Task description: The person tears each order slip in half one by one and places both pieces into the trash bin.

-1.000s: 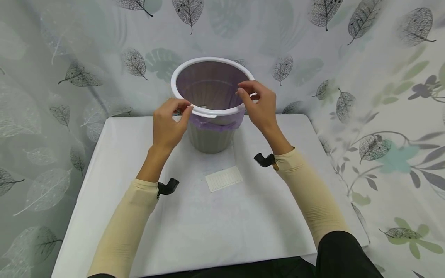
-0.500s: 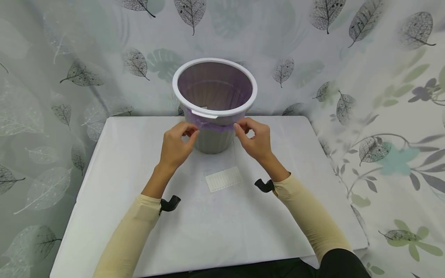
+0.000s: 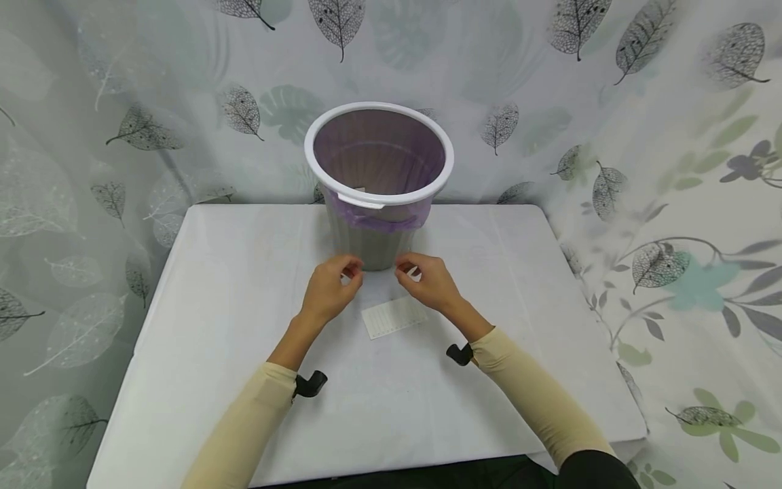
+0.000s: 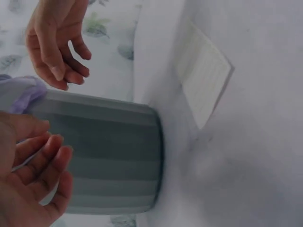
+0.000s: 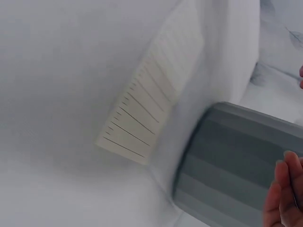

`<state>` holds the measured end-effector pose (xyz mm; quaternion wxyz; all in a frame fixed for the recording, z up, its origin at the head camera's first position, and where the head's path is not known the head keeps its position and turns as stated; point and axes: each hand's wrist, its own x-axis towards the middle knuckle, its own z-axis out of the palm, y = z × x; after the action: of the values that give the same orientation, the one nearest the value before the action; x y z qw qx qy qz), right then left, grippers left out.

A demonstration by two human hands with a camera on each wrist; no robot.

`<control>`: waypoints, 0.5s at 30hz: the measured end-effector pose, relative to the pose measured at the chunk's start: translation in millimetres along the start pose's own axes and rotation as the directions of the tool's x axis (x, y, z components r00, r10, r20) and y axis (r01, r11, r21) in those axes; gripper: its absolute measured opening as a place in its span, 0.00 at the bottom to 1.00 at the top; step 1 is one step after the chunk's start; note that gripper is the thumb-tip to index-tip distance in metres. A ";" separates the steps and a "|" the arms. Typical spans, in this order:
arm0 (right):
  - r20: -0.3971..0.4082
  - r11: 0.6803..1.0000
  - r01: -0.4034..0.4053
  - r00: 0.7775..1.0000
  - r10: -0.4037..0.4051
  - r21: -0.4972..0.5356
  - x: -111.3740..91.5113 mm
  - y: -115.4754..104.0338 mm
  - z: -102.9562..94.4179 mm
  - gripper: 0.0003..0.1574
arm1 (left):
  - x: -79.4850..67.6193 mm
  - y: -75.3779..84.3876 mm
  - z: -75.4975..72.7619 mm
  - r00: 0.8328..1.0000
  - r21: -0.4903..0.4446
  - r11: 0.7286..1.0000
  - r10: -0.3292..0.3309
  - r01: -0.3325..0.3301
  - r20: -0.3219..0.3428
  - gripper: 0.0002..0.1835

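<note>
A grey ribbed trash bin (image 3: 373,244) stands upright at the far edge of the table, with a white rim ring (image 3: 366,198) on top. A purple bin liner (image 3: 391,219) lines its inside and folds out below the ring. My left hand (image 3: 330,288) hovers before the bin's base, fingers loosely curled and holding nothing. Likewise without anything in its grasp, my right hand (image 3: 427,280) faces it across a small gap. In the left wrist view both the left hand (image 4: 35,165) and right hand (image 4: 57,42) show relaxed fingers beside the bin.
Below the hands a lined white paper slip (image 3: 394,316) lies on the white table (image 3: 391,407). Something small and pale (image 3: 360,189) shows inside the bin. A leaf-patterned curtain (image 3: 489,61) hangs close behind the table and along its sides.
Both hands have left the rim, come down past the liner's folded edge toward me and drawn closer together. The bin stays in place.
</note>
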<state>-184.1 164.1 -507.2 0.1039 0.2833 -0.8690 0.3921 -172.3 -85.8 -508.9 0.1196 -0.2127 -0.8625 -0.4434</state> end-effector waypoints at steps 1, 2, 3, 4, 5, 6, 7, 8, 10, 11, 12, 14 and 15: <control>0.017 1.000 -0.016 1.000 0.016 -0.002 -2.5 2.5 4.0 0.10 | -1.8 -1.8 2.9 1.000 -0.003 1.000 -0.016 0.016 0.012 0.08; 0.032 0.999 -0.032 0.999 0.032 -0.008 -5.1 4.6 7.8 0.10 | -3.7 -3.3 5.6 0.999 -0.004 0.999 -0.033 0.033 0.023 0.08; 0.050 0.999 -0.047 0.998 0.048 -0.014 -7.5 7.3 11.4 0.10 | -5.5 -4.9 8.5 0.998 -0.004 0.999 -0.048 0.048 0.035 0.08; 0.065 0.998 -0.061 0.996 0.062 -0.015 -9.8 9.2 14.4 0.11 | -7.2 -6.5 11.4 0.997 0.000 0.998 -0.062 0.062 0.048 0.08; 0.081 0.997 -0.079 0.994 0.080 -0.018 -11.9 11.0 17.0 0.11 | -8.8 -7.9 14.0 0.995 0.004 0.997 -0.075 0.075 0.060 0.08; 0.099 0.995 -0.096 0.990 0.098 -0.027 -13.8 12.7 19.4 0.12 | -10.6 -9.1 16.5 0.993 0.006 0.996 -0.089 0.088 0.074 0.09; 0.119 0.993 -0.113 0.986 0.117 -0.040 -15.4 14.1 21.6 0.13 | -12.3 -10.7 19.0 0.991 0.010 0.995 -0.103 0.103 0.087 0.09; 0.142 0.990 -0.129 0.981 0.135 -0.054 -16.7 15.1 23.4 0.15 | -14.1 -12.3 21.3 0.988 0.016 0.993 -0.116 0.115 0.099 0.10; 0.191 0.984 -0.155 0.967 0.168 -0.083 -18.6 17.4 26.7 0.18 | -17.1 -15.3 25.7 0.982 0.031 0.990 -0.141 0.139 0.123 0.12; 0.216 0.980 -0.166 0.959 0.186 -0.105 -19.5 18.7 28.0 0.19 | -18.5 -16.6 27.7 0.978 0.037 0.988 -0.156 0.153 0.137 0.12; 0.239 0.977 -0.173 0.950 0.199 -0.126 -20.1 19.6 28.9 0.20 | -19.7 -17.8 29.7 0.974 0.044 0.985 -0.171 0.166 0.151 0.13; 0.275 0.970 -0.180 0.936 0.220 -0.164 -21.0 21.1 30.3 0.23 | -21.9 -20.4 33.4 0.964 0.063 0.980 -0.197 0.188 0.177 0.13; 0.289 0.967 -0.180 0.930 0.226 -0.179 -21.4 21.9 30.9 0.24 | -22.9 -21.5 35.1 0.960 0.071 0.978 -0.208 0.198 0.189 0.13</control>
<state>-177.9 161.7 -550.2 -0.0525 0.2407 -0.9261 0.2858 -163.0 -74.2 -553.6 -0.0064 -0.1623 -0.8984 -0.4080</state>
